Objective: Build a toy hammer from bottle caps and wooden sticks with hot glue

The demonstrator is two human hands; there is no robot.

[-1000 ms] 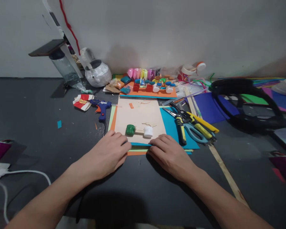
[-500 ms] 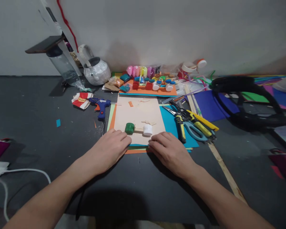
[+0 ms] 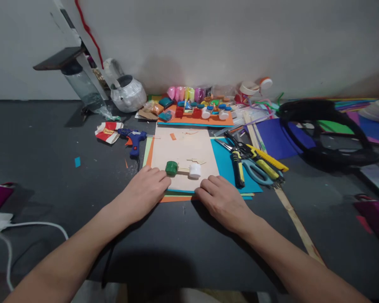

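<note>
My left hand (image 3: 149,185) rests on the near left part of a stack of coloured paper, its fingers loosely bent and holding nothing that shows. At the stack's near right, my right hand (image 3: 219,197) lies the same way, with fingertips on the edge of the cream sheet (image 3: 183,145). Between and just beyond the hands is a small piece with a green bottle cap (image 3: 171,168) and a white bottle cap (image 3: 195,170), joined by thin wooden sticks (image 3: 183,170). A few short stick pieces (image 3: 196,160) lie behind it. Neither hand touches the caps.
A blue glue gun (image 3: 135,141) lies to the left, with a silver pot (image 3: 128,94) behind. Pliers (image 3: 238,166), scissors (image 3: 255,172) and a yellow cutter (image 3: 268,158) lie at right. Capped pieces stand on an orange sheet (image 3: 194,119) at the back.
My left hand has slid slightly left and my right hand has shifted a little along the paper edge. The capped piece stays on the cream sheet.
</note>
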